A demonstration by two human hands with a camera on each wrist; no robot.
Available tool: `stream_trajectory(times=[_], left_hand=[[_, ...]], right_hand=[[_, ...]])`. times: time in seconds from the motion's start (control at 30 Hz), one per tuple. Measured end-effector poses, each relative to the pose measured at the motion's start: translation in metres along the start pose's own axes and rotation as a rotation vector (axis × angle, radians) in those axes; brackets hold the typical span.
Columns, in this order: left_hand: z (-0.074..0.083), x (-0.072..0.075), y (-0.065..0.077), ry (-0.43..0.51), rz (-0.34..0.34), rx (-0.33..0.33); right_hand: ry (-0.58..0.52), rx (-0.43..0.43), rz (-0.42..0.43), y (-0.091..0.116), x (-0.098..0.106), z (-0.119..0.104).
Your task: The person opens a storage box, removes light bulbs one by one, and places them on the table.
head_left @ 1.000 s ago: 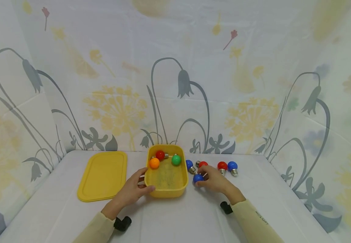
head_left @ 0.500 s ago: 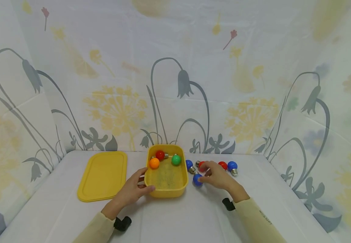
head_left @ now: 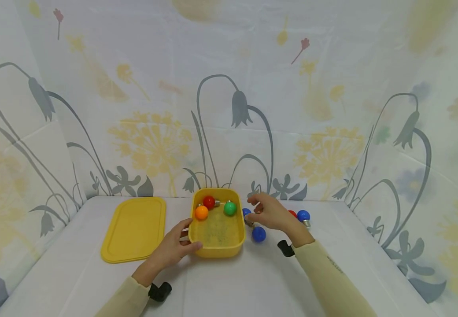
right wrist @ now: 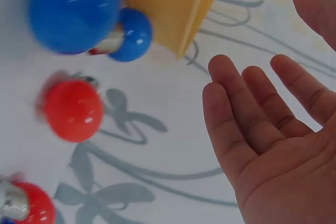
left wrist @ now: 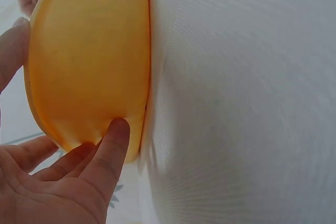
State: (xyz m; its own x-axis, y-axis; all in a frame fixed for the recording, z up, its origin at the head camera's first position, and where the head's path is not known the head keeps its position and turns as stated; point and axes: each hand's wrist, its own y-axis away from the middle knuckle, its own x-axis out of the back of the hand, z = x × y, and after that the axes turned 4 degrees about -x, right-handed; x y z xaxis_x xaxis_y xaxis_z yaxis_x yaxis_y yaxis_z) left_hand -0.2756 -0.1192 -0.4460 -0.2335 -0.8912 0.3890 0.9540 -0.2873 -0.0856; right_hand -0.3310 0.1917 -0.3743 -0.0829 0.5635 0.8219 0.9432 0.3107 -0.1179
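My left hand (head_left: pixel 175 245) holds the near left corner of a yellow plastic box (head_left: pixel 217 252). Its fingers (left wrist: pixel 113 153) lie against the outer wall and the thumb touches the rim. Inside the box are a red bulb (head_left: pixel 208 202), an orange bulb (head_left: pixel 201 212) and a green bulb (head_left: pixel 230 208). My right hand (head_left: pixel 272 214) hovers above the bulbs right of the box, holding nothing, its fingers (right wrist: pixel 226 124) fairly straight. Below it lies a blue bulb (head_left: pixel 258 234); another blue bulb (head_left: pixel 246 212) sits by the box wall. A red bulb (right wrist: pixel 75 110) shows in the right wrist view.
A yellow lid (head_left: pixel 135 229) lies flat left of the box. Farther right, a blue bulb (head_left: pixel 303 215) lies beside a partly hidden red bulb (head_left: pixel 292 213). A flower-printed cloth backdrop (head_left: pixel 229 145) rises behind the white table.
My right hand has let go of the near blue bulb, which stays on the table, and has moved up and away over the bulbs behind. The left hand and box stay put.
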Motion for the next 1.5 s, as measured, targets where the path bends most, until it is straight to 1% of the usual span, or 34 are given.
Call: stream_trajectory(times=[0.07, 0.17, 0.33, 0.5, 0.67, 0.9, 0.97, 1.07, 1.13, 1.3, 1.4, 1.5], left_hand=[[-0.001, 0.000, -0.001, 0.003, -0.003, 0.001], [-0.002, 0.000, -0.001, 0.008, -0.009, -0.004], [-0.003, 0.000, -0.002, 0.006, -0.003, -0.019], [-0.006, -0.001, -0.001, -0.010, -0.002, -0.011], [-0.008, -0.001, 0.001, -0.011, -0.008, -0.021], [-0.007, 0.001, 0.002, -0.015, -0.014, -0.030], [-0.006, 0.002, 0.002, -0.022, -0.011, -0.029], [-0.007, 0.002, 0.001, -0.022, -0.006, -0.035], [-0.007, 0.002, 0.000, -0.016, -0.003, -0.038], [-0.006, 0.003, 0.000, -0.003, -0.001, -0.068], [-0.006, 0.003, 0.001, 0.001, -0.002, -0.090], [-0.006, 0.002, 0.000, -0.002, -0.007, -0.098]], right_hand=[[0.016, 0.020, -0.009, -0.006, 0.000, -0.009], [0.028, 0.023, -0.037, -0.015, -0.003, -0.022], [-0.030, 0.026, -0.091, -0.031, -0.011, -0.043], [-0.044, 0.065, -0.133, -0.048, -0.025, -0.054], [-0.025, 0.091, -0.157, -0.062, -0.038, -0.061], [-0.026, 0.110, -0.169, -0.078, -0.052, -0.071], [-0.003, 0.120, -0.168, -0.082, -0.056, -0.075], [0.061, 0.132, -0.159, -0.087, -0.063, -0.078], [0.076, 0.136, -0.163, -0.090, -0.068, -0.080], [0.080, 0.137, -0.184, -0.094, -0.079, -0.082], [0.104, 0.160, -0.175, -0.096, -0.084, -0.079], [0.117, 0.191, -0.163, -0.098, -0.089, -0.073]])
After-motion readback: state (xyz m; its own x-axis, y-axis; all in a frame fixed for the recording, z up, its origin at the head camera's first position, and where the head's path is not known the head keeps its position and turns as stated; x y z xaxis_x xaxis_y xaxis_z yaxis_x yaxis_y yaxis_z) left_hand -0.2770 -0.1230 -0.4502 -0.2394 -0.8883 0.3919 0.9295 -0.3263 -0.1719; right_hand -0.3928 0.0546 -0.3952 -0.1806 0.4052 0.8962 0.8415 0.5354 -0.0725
